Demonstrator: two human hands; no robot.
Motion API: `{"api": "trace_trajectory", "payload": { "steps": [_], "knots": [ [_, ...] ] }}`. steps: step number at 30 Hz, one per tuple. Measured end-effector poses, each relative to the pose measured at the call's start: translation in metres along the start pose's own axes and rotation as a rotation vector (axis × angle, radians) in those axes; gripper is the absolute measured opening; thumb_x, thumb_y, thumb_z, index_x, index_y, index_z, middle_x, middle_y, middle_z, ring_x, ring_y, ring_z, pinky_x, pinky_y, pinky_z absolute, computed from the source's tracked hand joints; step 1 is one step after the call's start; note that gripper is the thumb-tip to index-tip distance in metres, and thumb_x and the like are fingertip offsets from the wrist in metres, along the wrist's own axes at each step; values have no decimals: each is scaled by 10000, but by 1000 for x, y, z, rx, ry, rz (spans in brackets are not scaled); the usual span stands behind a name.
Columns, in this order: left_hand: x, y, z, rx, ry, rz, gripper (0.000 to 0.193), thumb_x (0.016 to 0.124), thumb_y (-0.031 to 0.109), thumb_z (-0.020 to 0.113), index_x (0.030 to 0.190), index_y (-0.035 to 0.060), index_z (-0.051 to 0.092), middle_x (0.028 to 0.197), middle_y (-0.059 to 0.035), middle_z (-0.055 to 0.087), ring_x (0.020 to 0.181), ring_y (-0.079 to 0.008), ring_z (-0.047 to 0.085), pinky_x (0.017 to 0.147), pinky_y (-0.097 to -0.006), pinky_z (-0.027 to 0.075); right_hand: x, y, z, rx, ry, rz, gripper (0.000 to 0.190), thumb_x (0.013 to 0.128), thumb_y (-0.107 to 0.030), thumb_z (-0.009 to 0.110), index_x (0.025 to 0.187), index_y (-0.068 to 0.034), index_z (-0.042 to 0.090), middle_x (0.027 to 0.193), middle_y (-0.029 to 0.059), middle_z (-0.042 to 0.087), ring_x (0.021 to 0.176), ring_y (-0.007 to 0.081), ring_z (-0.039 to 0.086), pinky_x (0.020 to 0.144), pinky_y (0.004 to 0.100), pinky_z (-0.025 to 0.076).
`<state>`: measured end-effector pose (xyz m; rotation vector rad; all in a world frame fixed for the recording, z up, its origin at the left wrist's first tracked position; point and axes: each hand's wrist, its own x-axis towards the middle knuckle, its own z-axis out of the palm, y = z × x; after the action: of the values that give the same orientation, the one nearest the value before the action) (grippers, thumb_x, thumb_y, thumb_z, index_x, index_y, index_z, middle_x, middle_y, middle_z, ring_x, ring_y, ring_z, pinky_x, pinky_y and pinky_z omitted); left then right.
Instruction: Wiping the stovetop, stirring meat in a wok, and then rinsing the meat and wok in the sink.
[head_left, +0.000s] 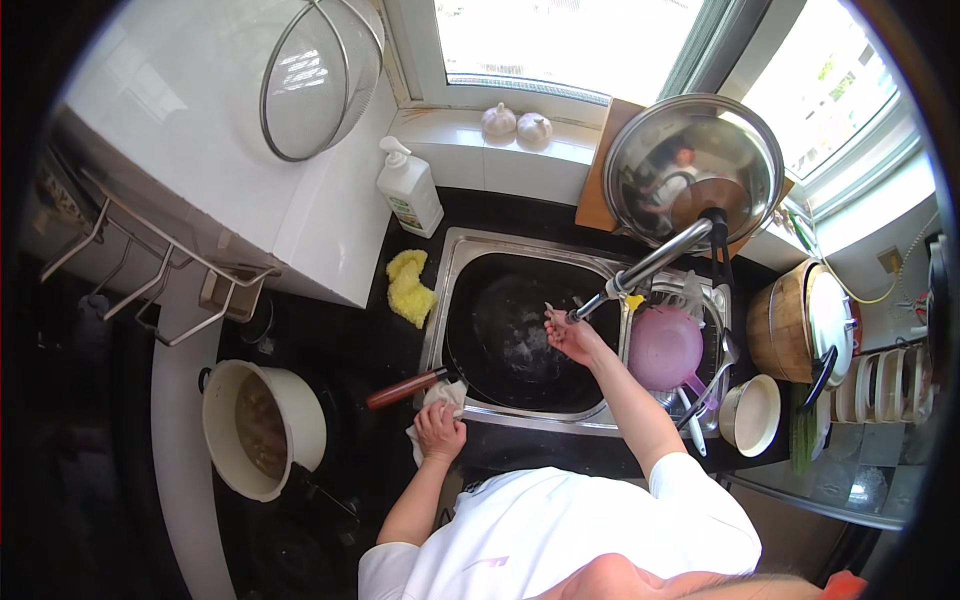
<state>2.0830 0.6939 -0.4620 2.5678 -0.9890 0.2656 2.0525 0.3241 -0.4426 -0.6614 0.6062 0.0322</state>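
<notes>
My left hand lies on a crumpled white cloth at the sink's front left corner, its fingers bent over it. Just above the cloth, the brown wooden handle of a wok sticks out over the counter. The black wok fills the large basin of the steel sink, with some water in its bottom. My right hand is over the wok, right under the end of the chrome faucet, fingers curled. Something small and pale shows at its fingertips; whether it is held is unclear.
A pink plastic colander and a steel ladle occupy the small basin. Left stands a cream pot with brownish contents. Around the sink are yellow scrubbing mesh, a pump bottle, a large steel lid and a bowl.
</notes>
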Motion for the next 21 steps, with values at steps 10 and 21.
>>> {"api": "trace_trajectory", "payload": {
  "steps": [10, 21],
  "knots": [
    [-2, 1, -4, 10, 11, -14, 332, 647, 138, 620, 979, 134, 594, 1084, -96, 536, 1048, -322, 504, 903, -481, 418, 39, -17, -16, -11, 94, -38, 168, 918, -227, 627, 891, -74, 561, 796, 79, 610, 574, 136, 551, 495, 241, 421],
    [-3, 1, -3, 2, 11, -20, 323, 645, 134, 620, 967, 127, 593, 1090, -98, 526, 1064, -323, 488, 918, -479, 402, 20, -5, -24, -98, 8, 69, 245, 944, -307, 607, 1079, -102, 612, 882, 13, 624, 772, 112, 608, 699, 271, 512]
  ]
}}
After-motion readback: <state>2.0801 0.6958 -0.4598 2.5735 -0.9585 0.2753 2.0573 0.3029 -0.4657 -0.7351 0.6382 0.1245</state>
